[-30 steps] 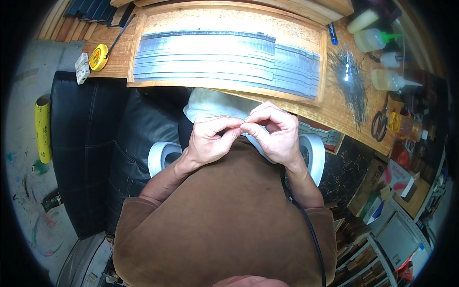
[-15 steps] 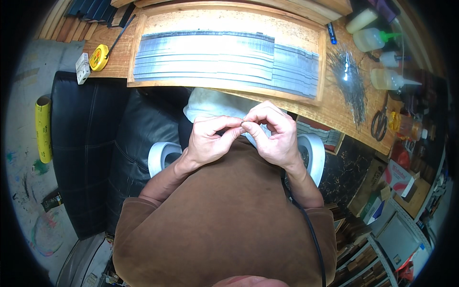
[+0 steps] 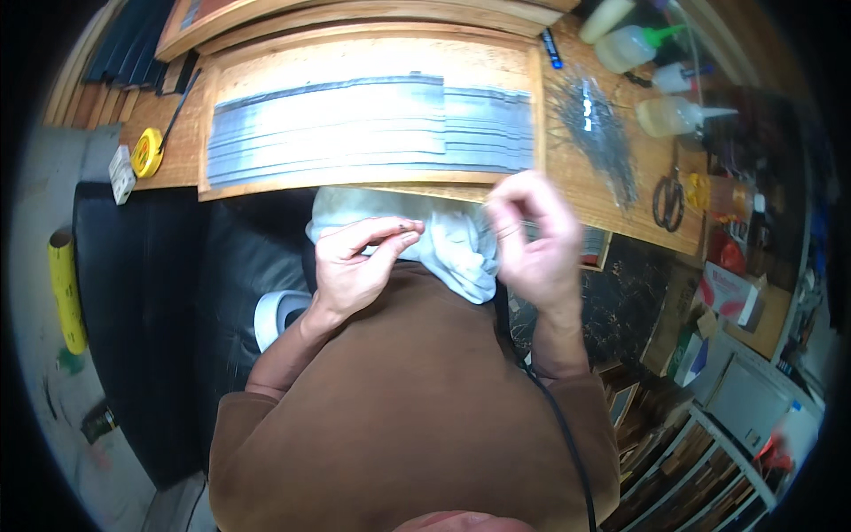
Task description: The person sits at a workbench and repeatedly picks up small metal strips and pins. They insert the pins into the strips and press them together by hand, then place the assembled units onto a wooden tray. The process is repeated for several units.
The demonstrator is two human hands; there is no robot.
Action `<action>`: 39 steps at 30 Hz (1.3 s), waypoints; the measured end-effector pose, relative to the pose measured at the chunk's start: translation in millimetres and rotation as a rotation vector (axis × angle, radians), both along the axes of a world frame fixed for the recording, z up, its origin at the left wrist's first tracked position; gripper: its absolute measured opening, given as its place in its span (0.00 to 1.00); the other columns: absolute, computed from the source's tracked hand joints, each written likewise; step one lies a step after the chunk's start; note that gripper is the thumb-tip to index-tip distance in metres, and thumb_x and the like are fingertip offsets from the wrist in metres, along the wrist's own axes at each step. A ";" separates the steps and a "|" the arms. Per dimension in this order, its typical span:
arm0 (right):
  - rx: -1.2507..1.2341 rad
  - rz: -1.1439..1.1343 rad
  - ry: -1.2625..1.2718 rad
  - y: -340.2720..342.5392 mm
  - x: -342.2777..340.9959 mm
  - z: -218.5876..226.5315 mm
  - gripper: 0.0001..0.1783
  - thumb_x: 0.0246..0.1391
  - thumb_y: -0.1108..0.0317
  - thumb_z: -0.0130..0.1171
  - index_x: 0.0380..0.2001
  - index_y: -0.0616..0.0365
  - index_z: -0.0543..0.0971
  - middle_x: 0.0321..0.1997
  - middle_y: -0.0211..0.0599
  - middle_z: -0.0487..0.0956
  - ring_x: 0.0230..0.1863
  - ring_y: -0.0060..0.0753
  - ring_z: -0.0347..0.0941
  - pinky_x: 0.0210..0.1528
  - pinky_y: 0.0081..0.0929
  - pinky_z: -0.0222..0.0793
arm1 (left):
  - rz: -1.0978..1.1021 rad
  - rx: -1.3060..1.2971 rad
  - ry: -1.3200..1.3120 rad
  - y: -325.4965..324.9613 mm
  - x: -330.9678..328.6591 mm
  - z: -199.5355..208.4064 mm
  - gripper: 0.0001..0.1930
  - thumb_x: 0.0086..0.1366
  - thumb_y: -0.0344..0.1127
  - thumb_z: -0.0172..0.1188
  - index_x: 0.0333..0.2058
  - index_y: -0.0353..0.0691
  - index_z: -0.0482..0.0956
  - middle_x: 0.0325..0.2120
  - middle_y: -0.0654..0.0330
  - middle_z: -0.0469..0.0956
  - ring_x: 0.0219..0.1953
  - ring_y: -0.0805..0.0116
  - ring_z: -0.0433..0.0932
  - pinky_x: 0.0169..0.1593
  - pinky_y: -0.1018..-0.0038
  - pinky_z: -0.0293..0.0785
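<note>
Your left hand sits just below the near edge of the wooden board, w/ thumb and forefinger pinched together on a tiny dark bit; too small to tell what it is. Your right hand is off to the right of the left one, apart from it, fingers loosely curled and blurred. Can't tell if it holds anything.

Between and under both hands lies a crumpled pale cloth, on your lap just below the board's near edge.

On the board: a stack of long grey metal strips, laid flat, running left-right, overlapping each other.

Right of the board, on the tabletop: a loose pile of thin wires, then scissors w/ dark handles further right. Above the wires, squeeze bottles, some lying on their sides, and a blue pen near the board's top right corner.

Left of the board: a yellow tape measure and a small white block just beside it.

Below the board's left end, a white tape roll by your left forearm. Far left, on the floor, a yellow tube.
</note>
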State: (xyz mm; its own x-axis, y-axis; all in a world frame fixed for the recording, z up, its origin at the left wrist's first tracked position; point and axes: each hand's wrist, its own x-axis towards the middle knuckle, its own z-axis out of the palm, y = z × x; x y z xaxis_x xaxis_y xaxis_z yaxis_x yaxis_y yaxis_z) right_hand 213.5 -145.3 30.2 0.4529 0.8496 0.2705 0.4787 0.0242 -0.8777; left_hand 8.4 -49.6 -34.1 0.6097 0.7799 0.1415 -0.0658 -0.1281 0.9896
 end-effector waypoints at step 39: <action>0.044 0.285 0.290 -45.0 -49.4 -82.7 0.11 0.57 0.81 0.71 0.41 0.65 0.79 0.40 0.39 0.86 0.40 0.29 0.86 0.43 0.24 0.82 | -0.184 -0.683 -0.004 11.8 8.5 6.3 0.08 0.67 0.25 0.71 0.43 0.30 0.83 0.34 0.52 0.88 0.36 0.64 0.89 0.40 0.70 0.89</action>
